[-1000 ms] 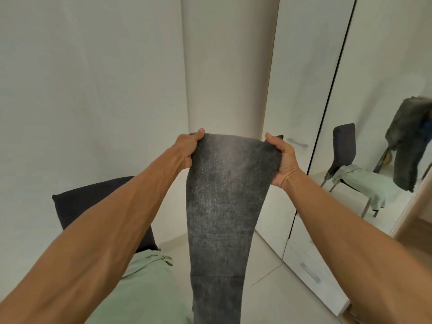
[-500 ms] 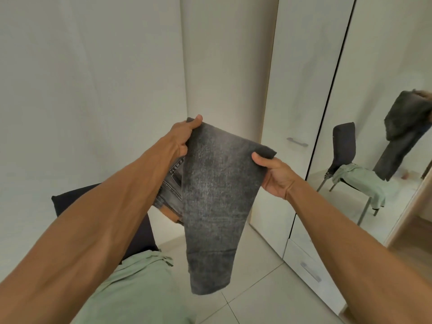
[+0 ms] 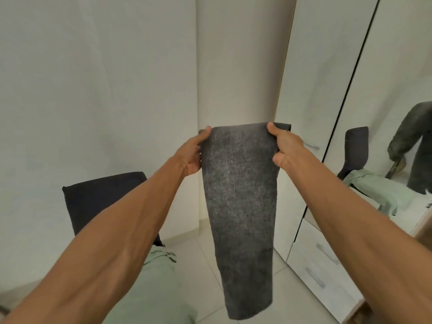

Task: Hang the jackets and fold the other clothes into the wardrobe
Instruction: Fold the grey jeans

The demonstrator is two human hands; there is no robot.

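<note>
Fingers (image 3: 206, 134) of left hand (image 3: 191, 155) and right hand (image 3: 285, 146) pinch mottled jeans (image 3: 238, 206).

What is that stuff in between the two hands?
The grey jeans. The left hand and right hand each grip their top edge, so the cloth fills the gap and hangs down. The head view shows it.

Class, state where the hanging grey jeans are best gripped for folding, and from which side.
Likely the bottom edge, from below: the jeans hang flat from the left hand and right hand, so that edge is free.
</note>
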